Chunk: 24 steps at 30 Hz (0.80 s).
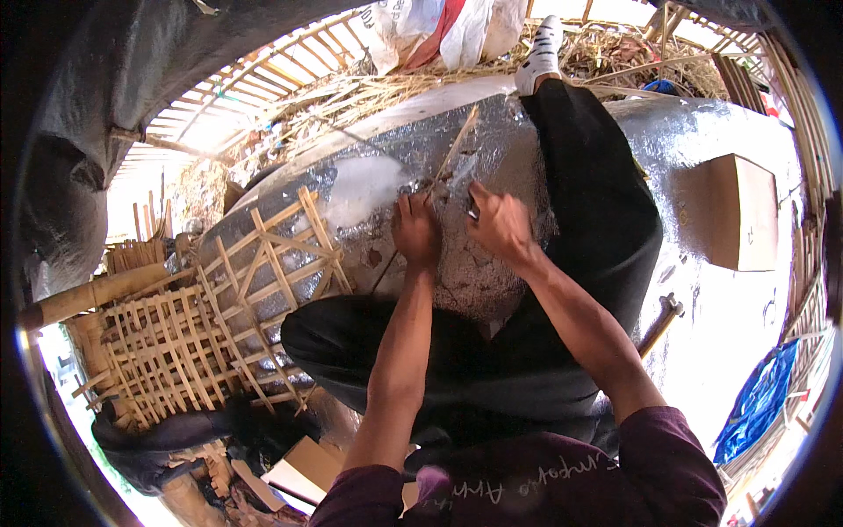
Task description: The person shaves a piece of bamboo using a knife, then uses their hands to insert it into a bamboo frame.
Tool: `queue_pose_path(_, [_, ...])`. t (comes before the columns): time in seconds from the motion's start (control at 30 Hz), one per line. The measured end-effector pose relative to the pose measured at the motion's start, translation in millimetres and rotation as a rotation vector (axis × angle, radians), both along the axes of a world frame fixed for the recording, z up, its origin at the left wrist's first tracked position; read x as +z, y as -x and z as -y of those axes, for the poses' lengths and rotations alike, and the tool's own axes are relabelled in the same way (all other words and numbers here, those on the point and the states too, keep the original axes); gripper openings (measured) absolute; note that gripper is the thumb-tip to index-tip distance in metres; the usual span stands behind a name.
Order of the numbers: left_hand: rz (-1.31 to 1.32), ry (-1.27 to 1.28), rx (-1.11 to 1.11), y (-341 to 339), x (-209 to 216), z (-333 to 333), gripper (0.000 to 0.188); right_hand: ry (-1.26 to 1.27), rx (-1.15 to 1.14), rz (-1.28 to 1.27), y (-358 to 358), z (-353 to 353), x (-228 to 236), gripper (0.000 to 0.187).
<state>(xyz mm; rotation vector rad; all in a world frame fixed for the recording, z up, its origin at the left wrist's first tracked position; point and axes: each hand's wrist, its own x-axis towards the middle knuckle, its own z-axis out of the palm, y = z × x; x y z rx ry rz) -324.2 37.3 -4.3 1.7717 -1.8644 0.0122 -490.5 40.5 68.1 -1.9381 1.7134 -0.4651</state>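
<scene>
My left hand (416,230) is closed around a thin bamboo strip (455,147), which slants up and away to the right over the silvery sheet (496,132). A dark, thin length runs out below the same hand toward my bent left knee. Close by on the right, my right hand (502,224) is curled with its thumb side toward the strip. A small dark and shiny bit (474,212) shows at its fingers; what it belongs to is mostly hidden. The two hands are apart, over the worn sheet between my legs.
Left of me lie an open bamboo lattice (279,272) and a denser woven bamboo panel (167,347). At right are a cardboard box (753,215), a hammer-like tool (663,325) and a blue tarp (760,400). Straw (615,54) and a sack (430,35) lie beyond my outstretched right leg.
</scene>
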Motion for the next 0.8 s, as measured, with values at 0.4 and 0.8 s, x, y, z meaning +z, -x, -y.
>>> queue_pose_path(0.4, [0.061, -0.020, 0.054, 3.8, -0.2, -1.7, 0.012, 0.082, -0.012, 0.041, 1.4, -0.1, 8.4, 0.045])
queue_pose_path(0.8, [0.062, 0.049, 0.034, -4.6, -2.7, -0.3, 0.010, 0.026, -0.015, 0.110, -3.7, 1.9, 27.2, 0.050])
